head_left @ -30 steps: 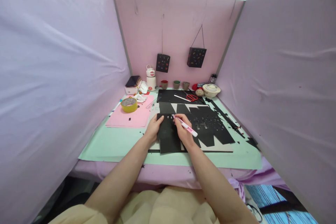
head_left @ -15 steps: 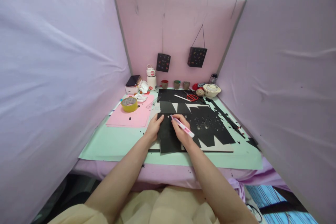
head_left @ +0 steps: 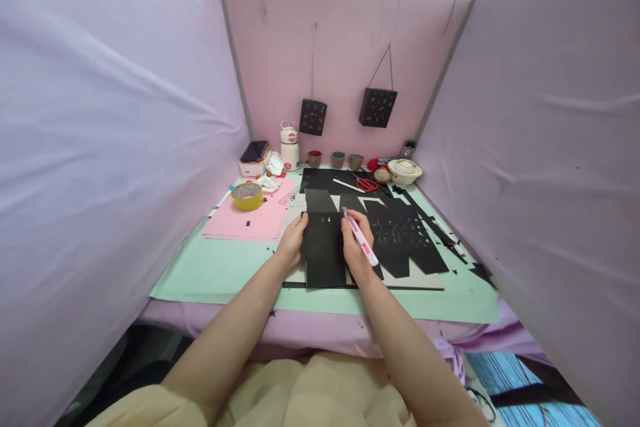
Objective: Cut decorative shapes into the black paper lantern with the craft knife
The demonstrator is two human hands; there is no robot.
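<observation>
A black card panel (head_left: 325,257) with a few tiny cut-outs near its top fold lies in front of me. Its left edge is gripped by my left hand (head_left: 293,240), thumb on top and the other fingers hidden beneath. My right hand (head_left: 357,240) is closed round a pink and white craft knife (head_left: 361,237), whose tip is over the panel's upper right part. To the right, the black card (head_left: 423,250) has many small cut-outs and angular flaps, with pale board under it.
Yellow tape (head_left: 247,197) rests on pink paper (head_left: 240,225) at the left. Red-handled scissors (head_left: 367,185), small cups (head_left: 338,159), a white bottle (head_left: 290,150) and a lidded bowl (head_left: 404,172) are at the back. Black scraps (head_left: 435,227) line the right side.
My right hand has moved right with the knife, uncovering small cut-outs near the panel's top. My left hand still holds the panel's left edge, its thumb slightly farther left.
</observation>
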